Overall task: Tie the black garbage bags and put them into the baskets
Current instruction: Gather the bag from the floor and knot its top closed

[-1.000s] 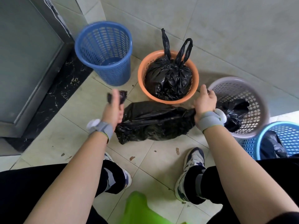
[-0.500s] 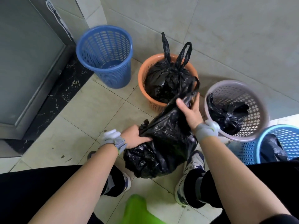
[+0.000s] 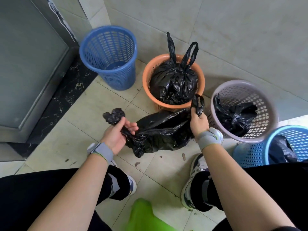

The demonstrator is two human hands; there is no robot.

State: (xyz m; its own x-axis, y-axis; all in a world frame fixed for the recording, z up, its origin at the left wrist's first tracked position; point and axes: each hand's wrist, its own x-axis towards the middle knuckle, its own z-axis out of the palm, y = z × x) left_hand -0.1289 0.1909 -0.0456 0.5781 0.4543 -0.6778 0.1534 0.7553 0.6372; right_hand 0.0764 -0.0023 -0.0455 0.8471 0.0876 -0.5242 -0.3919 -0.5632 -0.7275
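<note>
Far left, round dark-blue plastic lattice basket (image 3: 108, 57). Holds one twisted handle (image 3: 114, 115) of the crumpled black plastic garbage bag (image 3: 160, 130) in the left hand (image 3: 115, 136), fingers (image 3: 131, 128) loosely curled round it. Bag low over the floor (image 3: 93, 104), just near of the round orange plastic basket (image 3: 148, 77). Grips the other handle (image 3: 198, 104) in the right hand (image 3: 199, 123), fingers closed.

light blue basket (image 3: 250, 154) cut by right edge, green thing (image 3: 143, 214) cut off below

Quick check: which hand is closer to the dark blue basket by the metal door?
Left. The left hand, gripping the black bag, is in front of the dark blue basket; the right hand grips it farther right, by the orange basket.
</note>
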